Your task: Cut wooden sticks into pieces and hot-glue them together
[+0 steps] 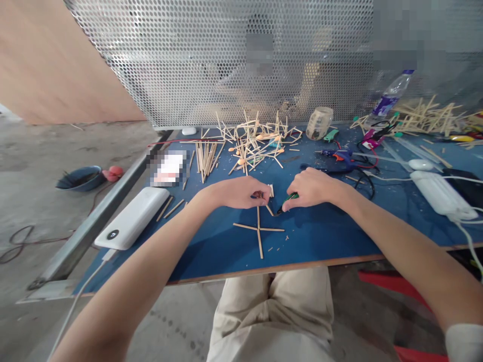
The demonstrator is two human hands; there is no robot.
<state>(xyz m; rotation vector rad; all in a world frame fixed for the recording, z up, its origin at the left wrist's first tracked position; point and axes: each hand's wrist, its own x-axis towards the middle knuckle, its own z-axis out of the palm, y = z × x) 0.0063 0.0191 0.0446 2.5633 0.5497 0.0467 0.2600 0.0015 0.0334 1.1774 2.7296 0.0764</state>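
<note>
My left hand (247, 192) is closed in a pinch on a thin wooden stick (269, 209), which slants down to the right. Wrapped around green-handled pliers (290, 197), my right hand (311, 187) points their dark jaws at the stick's lower end. The jaws look to be at the stick, though whether they grip it is too small to tell. Just below the hands, a cross of joined sticks (259, 229) lies flat on the blue tabletop (215, 251). Short pale stick pieces (271, 190) show beside my left fingertips. Tiny offcuts are scattered right of the cross.
Behind my hands lie loose sticks (207, 158) and a tangled stick structure (256, 138). A white power bank (132, 218) is at left. A glue gun (341, 158), clear jar (319, 123), water bottle (390, 98) and white power strip (439, 193) are at right. Perforated metal (188, 65) stands behind.
</note>
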